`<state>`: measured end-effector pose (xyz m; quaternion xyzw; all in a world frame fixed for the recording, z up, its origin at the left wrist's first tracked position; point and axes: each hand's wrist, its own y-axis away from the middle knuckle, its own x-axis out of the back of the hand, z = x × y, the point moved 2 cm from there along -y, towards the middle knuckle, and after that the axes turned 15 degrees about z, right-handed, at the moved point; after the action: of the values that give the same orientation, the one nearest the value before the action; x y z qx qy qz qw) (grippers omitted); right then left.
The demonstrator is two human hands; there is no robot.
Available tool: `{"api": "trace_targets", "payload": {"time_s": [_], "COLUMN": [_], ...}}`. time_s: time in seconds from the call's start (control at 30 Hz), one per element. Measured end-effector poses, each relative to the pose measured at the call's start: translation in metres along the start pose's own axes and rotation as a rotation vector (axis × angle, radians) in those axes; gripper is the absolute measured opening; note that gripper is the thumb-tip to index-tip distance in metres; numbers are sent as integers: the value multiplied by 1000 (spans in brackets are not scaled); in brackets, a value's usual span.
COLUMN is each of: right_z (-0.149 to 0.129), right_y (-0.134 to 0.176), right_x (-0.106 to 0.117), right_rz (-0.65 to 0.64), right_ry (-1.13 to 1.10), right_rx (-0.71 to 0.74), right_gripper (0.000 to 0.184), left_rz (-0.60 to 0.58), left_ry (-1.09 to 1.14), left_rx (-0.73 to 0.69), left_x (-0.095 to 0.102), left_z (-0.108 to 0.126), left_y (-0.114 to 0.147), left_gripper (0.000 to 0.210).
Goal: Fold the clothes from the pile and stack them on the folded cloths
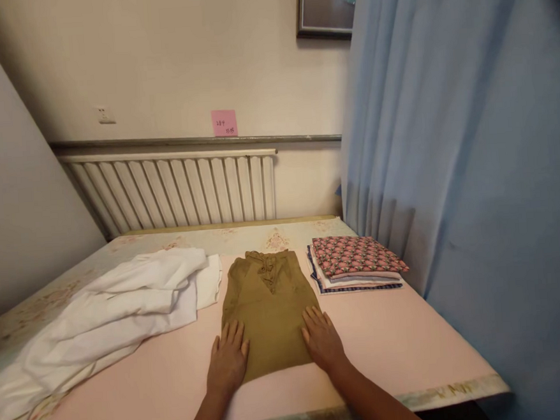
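An olive-green garment (275,319), folded into a neat rectangle, lies flat in front of me with its laced neckline at the far end. My left hand (229,359) rests palm down on its lower left edge, fingers stretched out. On the lower right edge lies my right hand (323,338), also flat with its fingers extended. Neither hand grips the cloth. The garment's underside is hidden.
A crumpled white cloth (137,297) spreads over the left side of the pink-topped bed or table (390,356). At the right sits a stack of folded fabrics (357,256), patterned red on top. A blue curtain (447,128) borders the right; a radiator (182,188) stands behind.
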<state>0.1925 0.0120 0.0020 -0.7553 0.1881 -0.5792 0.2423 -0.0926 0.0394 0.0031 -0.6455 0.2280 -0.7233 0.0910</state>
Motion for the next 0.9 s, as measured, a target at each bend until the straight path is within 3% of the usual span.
{"api": "trace_targets", "payload": {"time_s": [0.33, 0.47, 0.63, 0.77, 0.9], "right_z": [2, -1, -49, -94, -104], "right_y": [1, -8, -27, -30, -33], "right_x": [-4, -1, 9, 0, -12], "right_rz": [-7, -55, 14, -91, -175], "right_ry": [-12, -2, -87, -203, -218], "right_rx": [0, -67, 65, 227, 280], "right_gripper": [45, 40, 38, 42, 48], "left_rz": [-1, -15, -7, 1, -1], "left_ry": [-17, -25, -5, 9, 16], "left_rx": [-14, -13, -4, 2, 12], "left_x": [10, 15, 15, 14, 13], "left_z": [5, 7, 6, 6, 6], "left_y": [1, 0, 0, 1, 1], "left_gripper": [54, 54, 54, 53, 53]}}
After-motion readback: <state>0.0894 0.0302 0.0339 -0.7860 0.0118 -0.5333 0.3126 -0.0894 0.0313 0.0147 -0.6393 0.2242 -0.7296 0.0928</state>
